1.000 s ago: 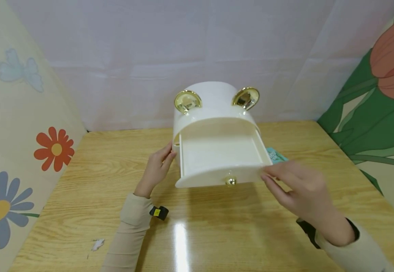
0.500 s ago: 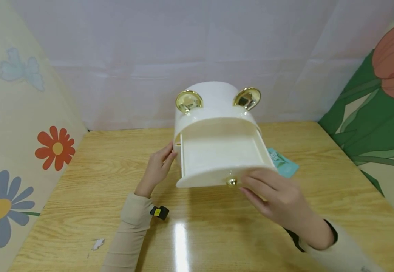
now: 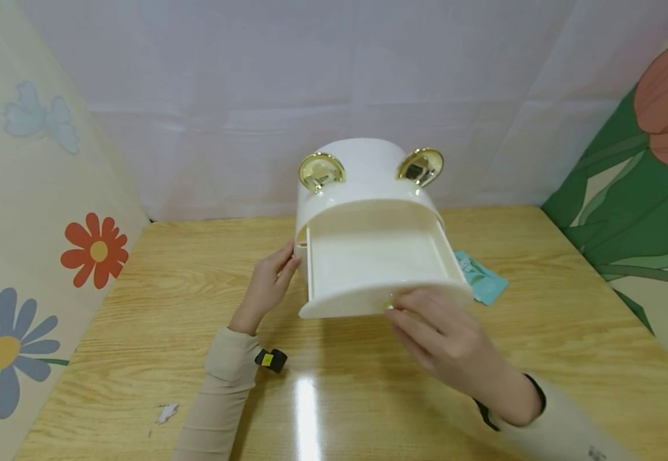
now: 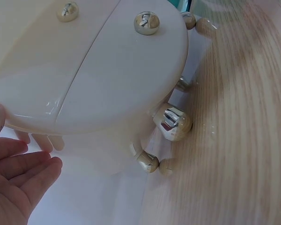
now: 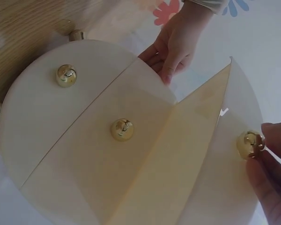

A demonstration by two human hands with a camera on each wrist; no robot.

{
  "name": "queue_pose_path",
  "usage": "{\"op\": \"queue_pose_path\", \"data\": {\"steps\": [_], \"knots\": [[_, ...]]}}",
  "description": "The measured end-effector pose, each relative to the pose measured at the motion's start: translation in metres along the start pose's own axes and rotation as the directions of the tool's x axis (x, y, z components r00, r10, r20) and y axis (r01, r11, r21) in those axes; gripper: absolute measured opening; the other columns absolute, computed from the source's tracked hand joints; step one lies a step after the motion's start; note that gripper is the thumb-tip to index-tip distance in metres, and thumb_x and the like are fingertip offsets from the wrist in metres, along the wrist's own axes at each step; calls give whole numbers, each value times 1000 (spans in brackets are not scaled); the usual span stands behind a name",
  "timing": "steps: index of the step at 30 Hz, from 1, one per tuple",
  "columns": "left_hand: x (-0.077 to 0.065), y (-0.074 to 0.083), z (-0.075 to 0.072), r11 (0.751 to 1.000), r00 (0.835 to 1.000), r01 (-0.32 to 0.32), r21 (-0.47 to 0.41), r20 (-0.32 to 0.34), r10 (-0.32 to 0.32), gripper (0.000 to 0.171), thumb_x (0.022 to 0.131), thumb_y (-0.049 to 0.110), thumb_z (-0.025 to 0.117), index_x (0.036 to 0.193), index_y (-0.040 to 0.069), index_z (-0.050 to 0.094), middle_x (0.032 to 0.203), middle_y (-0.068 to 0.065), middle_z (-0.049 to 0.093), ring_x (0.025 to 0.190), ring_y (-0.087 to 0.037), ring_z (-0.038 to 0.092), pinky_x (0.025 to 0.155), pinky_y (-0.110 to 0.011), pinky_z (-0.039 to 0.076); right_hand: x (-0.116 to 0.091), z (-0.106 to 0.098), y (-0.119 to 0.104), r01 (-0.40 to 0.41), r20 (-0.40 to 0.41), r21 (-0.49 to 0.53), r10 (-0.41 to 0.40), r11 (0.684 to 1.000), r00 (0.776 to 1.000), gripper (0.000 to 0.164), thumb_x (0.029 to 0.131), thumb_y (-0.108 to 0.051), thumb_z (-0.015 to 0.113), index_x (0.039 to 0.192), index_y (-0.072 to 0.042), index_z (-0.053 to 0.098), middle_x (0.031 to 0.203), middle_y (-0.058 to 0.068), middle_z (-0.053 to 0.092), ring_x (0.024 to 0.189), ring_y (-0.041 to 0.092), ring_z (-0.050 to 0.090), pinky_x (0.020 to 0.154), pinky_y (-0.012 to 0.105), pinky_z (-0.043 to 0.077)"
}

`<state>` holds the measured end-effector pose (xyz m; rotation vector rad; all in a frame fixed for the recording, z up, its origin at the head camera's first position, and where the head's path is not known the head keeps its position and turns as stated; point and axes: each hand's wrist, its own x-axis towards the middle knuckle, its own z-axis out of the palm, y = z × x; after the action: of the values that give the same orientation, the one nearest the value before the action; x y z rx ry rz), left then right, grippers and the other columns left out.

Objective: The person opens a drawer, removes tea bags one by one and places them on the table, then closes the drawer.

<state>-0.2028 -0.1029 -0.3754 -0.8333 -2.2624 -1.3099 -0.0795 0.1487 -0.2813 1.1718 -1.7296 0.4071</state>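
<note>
A white rounded drawer box (image 3: 362, 157) with gold ears stands on little gold feet. Its top drawer (image 3: 376, 256) is pulled out, and nothing lies inside it. My right hand (image 3: 443, 339) pinches the drawer's gold knob (image 5: 249, 144) between thumb and fingers. At the box's left side is my left hand (image 3: 267, 285), its fingers fairly straight against the edge of the wall. Two lower drawer fronts, each with a gold knob (image 5: 122, 129), are flush in the right wrist view.
A teal packet (image 3: 483, 278) lies on the wooden table (image 3: 195, 269), to the right of the box. A pale chipped patch (image 3: 166, 413) marks the tabletop at the front left. Behind the box hangs a white cloth (image 3: 224, 96).
My right hand has moved left along the drawer front, from its right corner to the knob, which it now pinches. More of the teal packet shows. Left hand and box stay put.
</note>
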Motion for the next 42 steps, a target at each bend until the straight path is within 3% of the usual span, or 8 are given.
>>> {"op": "queue_pose_path", "data": {"steps": [8, 14, 42], "knots": [[-1, 1, 0, 1000, 1000, -9, 3, 0, 9, 40, 91, 3, 51, 129, -8, 45, 119, -22, 54, 104, -27, 55, 82, -37, 51, -2, 2, 0, 16, -12, -36, -16, 999, 1000, 24, 93, -6, 48, 77, 2, 65, 82, 13, 62, 73, 26, 58, 64, 33, 53], [-1, 1, 0, 1000, 1000, -25, 5, -8, 25, 39, 91, 3, 51, 128, -9, 46, 118, -23, 55, 103, -27, 56, 81, -37, 51, -3, 2, 2, -4, 28, -47, 6, 999, 1000, 26, 94, -7, 45, 79, 3, 65, 84, 13, 62, 76, 27, 58, 67, 33, 53], [0, 2, 2, 999, 999, -34, -11, -11, 34, 38, 91, 1, 50, 127, -11, 45, 119, -24, 54, 104, -30, 55, 83, -37, 50, -1, 21, 34, -63, 58, -1, 63, 998, 996, 25, 93, -10, 48, 81, 4, 65, 86, 13, 60, 82, 26, 58, 68, 34, 53]]}}
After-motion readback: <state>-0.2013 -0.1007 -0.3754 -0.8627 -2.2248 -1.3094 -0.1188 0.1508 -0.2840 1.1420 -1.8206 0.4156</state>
